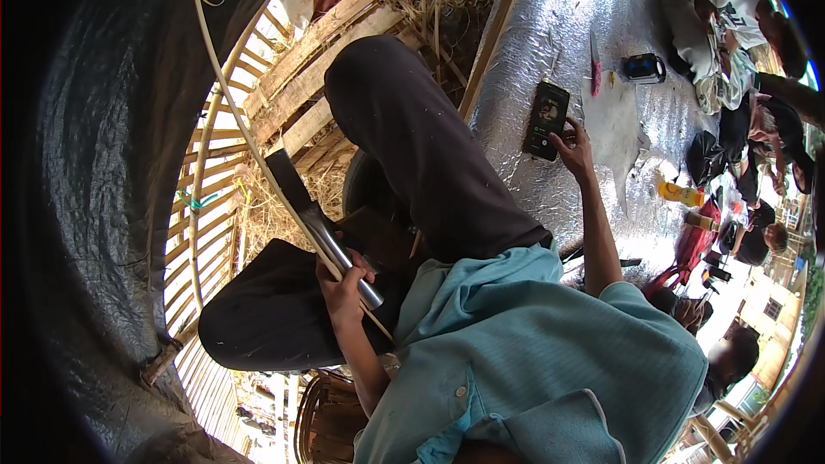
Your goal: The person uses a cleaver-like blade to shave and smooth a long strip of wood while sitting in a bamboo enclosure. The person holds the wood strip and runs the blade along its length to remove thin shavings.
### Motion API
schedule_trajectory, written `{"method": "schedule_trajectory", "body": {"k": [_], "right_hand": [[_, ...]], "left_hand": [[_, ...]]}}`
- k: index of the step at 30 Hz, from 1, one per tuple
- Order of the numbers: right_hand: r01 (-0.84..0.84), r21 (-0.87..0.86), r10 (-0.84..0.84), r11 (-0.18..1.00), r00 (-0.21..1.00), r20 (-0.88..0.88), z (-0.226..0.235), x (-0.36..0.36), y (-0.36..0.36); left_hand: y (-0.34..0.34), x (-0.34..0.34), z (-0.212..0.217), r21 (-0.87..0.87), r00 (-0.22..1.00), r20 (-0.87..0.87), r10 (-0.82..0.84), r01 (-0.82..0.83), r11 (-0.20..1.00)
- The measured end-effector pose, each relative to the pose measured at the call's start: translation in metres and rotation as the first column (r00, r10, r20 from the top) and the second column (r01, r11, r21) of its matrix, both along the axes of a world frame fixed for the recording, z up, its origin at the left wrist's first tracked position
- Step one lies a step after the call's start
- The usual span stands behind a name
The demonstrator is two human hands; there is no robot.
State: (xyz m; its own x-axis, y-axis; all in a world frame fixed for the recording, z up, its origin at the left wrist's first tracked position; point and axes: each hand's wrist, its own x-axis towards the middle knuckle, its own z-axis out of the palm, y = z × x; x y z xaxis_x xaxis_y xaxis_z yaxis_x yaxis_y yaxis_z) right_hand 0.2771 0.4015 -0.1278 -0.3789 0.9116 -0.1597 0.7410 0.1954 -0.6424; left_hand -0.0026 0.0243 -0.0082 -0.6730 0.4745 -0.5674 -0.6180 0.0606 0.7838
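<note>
My left hand (344,283) is closed around the tubular metal handle of a broad dark-bladed knife (290,180). The blade points up and to the left, above my bent leg. A long, thin bamboo strip (225,86) runs along the knife and past the same hand; whether the fingers also grip it I cannot tell. On the silver foil mat (507,112) to the right lies a black phone (541,127) with its screen lit. My right hand (576,153) reaches to its lower right edge, fingers apart, fingertips at the screen and nothing held.
Beyond the phone lie a pink-handled knife (595,77), a flat grey sheet (612,125) and a small black device (644,68). A yellow bottle (681,195) is farther right, near several people. Wooden slats (314,56) and straw border my legs on the left.
</note>
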Motion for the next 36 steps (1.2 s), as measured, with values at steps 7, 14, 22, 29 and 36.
{"method": "schedule_trajectory", "body": {"k": [7,14,22,29,36], "right_hand": [[0.003,-0.013,-0.003,1.0,1.0,-0.003,0.0,0.003,0.002],[0.046,-0.066,-0.049,0.997,0.998,-0.039,-0.001,0.001,0.002],[0.008,0.344,-0.095,0.939,0.966,0.239,0.02,-0.039,0.005],[-0.156,0.2,0.028,0.967,0.848,0.529,0.033,-0.07,0.007],[-0.113,0.158,0.02,0.981,0.869,0.494,0.034,-0.065,0.007]], "left_hand": [[0.0,0.001,0.0,-0.004,1.0,0.01,0.005,-0.005,1.0],[0.001,0.0,0.001,0.015,0.999,0.035,0.033,-0.034,0.999],[0.0,0.001,0.0,-0.014,1.0,0.013,0.009,-0.009,1.0],[0.0,0.0,-0.001,0.008,1.0,0.011,0.007,-0.007,1.0],[0.002,0.0,0.002,0.0,0.999,0.033,0.023,-0.023,1.0]]}}
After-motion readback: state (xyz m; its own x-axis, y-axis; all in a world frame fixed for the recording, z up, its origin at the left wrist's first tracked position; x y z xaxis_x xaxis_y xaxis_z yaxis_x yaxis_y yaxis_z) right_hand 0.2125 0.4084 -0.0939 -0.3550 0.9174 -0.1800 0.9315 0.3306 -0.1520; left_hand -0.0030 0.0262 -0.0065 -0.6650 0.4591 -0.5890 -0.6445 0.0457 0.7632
